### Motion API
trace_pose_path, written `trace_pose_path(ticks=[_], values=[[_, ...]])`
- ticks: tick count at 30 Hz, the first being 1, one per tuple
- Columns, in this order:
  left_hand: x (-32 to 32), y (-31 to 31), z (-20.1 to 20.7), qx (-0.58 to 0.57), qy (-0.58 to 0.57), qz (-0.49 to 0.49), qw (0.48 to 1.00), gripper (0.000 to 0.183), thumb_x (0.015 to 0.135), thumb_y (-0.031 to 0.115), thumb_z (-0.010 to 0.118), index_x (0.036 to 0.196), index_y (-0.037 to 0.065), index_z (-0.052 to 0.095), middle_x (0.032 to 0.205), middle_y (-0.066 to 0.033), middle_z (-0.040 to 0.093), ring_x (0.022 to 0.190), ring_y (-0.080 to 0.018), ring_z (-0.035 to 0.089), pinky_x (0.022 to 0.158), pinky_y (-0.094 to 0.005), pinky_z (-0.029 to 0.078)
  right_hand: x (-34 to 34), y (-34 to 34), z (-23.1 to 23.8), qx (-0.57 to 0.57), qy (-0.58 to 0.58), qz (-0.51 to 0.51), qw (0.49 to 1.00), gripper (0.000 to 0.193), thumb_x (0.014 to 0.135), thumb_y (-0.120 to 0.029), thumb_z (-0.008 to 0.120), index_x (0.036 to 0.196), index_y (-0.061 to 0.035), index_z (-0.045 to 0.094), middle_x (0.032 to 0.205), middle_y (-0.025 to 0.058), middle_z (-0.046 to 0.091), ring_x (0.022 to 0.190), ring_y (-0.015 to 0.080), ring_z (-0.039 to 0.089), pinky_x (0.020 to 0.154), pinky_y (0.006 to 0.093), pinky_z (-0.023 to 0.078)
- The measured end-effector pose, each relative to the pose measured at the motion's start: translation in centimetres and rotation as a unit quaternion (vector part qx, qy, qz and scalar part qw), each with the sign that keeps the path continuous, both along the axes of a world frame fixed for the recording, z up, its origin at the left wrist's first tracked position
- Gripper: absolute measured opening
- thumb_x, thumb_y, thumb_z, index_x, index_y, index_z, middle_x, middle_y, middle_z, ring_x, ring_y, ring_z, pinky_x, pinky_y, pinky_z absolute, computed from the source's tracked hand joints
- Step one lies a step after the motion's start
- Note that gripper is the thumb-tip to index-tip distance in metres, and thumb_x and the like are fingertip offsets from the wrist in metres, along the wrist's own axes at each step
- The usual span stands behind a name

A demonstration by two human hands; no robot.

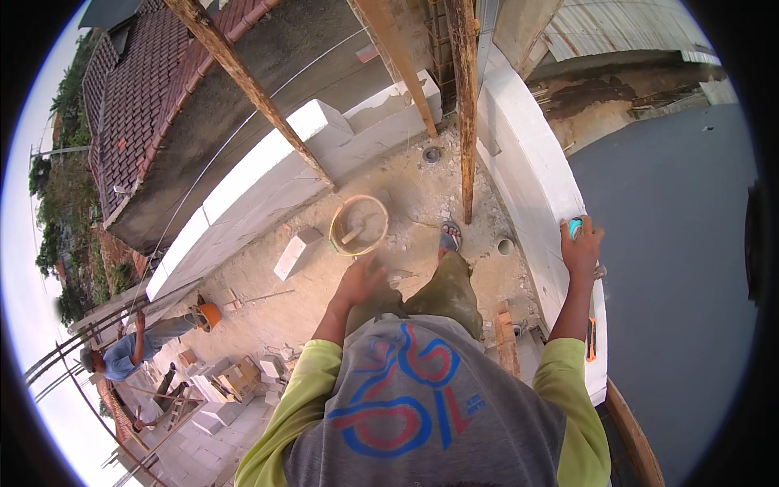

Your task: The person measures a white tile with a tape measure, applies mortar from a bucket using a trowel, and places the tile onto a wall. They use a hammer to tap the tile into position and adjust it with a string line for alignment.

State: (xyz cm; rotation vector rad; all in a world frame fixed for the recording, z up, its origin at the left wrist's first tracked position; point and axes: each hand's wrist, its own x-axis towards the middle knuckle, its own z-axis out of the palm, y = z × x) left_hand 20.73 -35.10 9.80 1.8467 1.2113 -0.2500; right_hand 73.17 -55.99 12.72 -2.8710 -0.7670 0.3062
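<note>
My right hand point(582, 248) rests on top of the white block wall point(531, 138), its fingers closed round a small teal, rounded tape measure point(575, 228). Farther back along the same wall top, near my right elbow, lies an orange and black utility knife point(591, 339). My left hand point(363, 281) hangs in front of my body, slightly smeared. Just beyond it a round bucket point(333, 235) with a pale rim stands on the floor; a light piece lies inside it. Whether the left hand touches the bucket, and how its fingers are set, is hidden.
A loose white block point(298, 253) lies left of the bucket. Wooden props point(465, 105) rise ahead. A low block wall point(243, 195) curves along the left. Pipe stubs point(505, 246) stick up from the floor. At far left, a co-worker point(122, 357) is near an orange bucket point(210, 315) and stacked blocks.
</note>
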Motion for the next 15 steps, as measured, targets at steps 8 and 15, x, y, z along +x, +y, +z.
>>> trace_pose_path(ticks=[8, 15], values=[[0.0, -0.5, 2.0, -0.226, -0.19, 0.153, 0.943, 0.065, 0.112, 0.045, 0.066, 0.163, 0.008, 0.051, 0.144, -0.0208, 0.07, 0.137, -0.0284, 0.066, 0.116, -0.0437, 0.052, -14.5, 6.9, 3.3, 0.266, 0.138, 0.168, 0.939, 0.047, 0.098, -0.018, 0.081, 0.137, -0.0009, 0.062, 0.123, 0.0217, 0.063, 0.111, 0.0398, 0.066, 0.095, 0.0469, 0.054], [-3.7, 5.5, 8.3, -0.46, -0.336, 0.335, 0.751, 0.056, 0.112, 0.029, 0.067, 0.161, 0.009, 0.047, 0.119, -0.0059, 0.072, 0.109, -0.0146, 0.071, 0.096, -0.0318, 0.059, -39.8, 18.4, 5.1, 0.222, 0.329, 0.385, 0.833, 0.079, 0.088, -0.032, 0.086, 0.155, -0.0078, 0.051, 0.146, 0.0235, 0.061, 0.138, 0.044, 0.059, 0.115, 0.0525, 0.046]])
